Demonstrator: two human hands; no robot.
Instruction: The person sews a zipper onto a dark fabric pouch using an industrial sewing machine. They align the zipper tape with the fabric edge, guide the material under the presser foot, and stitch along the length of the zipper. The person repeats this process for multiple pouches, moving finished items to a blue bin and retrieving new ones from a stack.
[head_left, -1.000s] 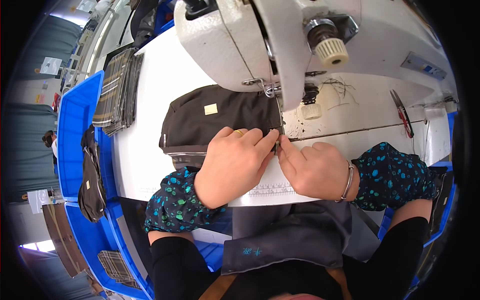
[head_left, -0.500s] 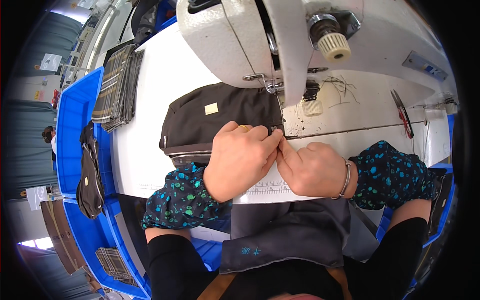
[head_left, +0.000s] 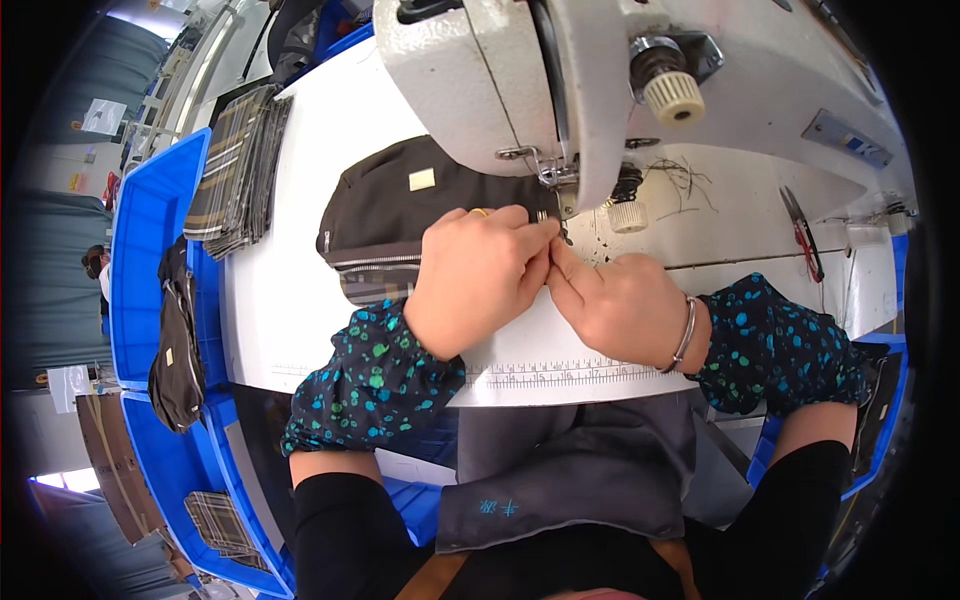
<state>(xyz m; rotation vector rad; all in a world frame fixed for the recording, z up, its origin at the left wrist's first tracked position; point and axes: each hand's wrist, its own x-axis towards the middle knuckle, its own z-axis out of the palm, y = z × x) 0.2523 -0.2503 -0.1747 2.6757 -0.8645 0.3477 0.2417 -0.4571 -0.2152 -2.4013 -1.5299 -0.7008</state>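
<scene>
A dark brown fabric pouch (head_left: 380,200) with a small cream label and a silver zipper (head_left: 385,262) lies flat on the white sewing table (head_left: 290,320). Its right edge reaches under the needle area of a white sewing machine (head_left: 470,90). My left hand (head_left: 475,270) presses on the pouch, fingers bent and closed on its right edge by the zipper end. Against those fingertips, my right hand (head_left: 625,305) pinches the same corner with thumb and forefinger. The exact bit of cloth between the fingertips is hidden.
Small scissors with red handles (head_left: 805,235) lie to the right, near loose thread ends (head_left: 682,185). A stack of plaid fabric pieces (head_left: 235,170) stands at the left. Blue bins (head_left: 150,340) line the table's left side, one with a dark pouch (head_left: 178,350) over its rim. A printed ruler (head_left: 580,375) runs along the front edge.
Both hands have moved a little away from me, toward the machine, taking the pouch's right edge along. The pouch now sits slightly farther under the machine head.
</scene>
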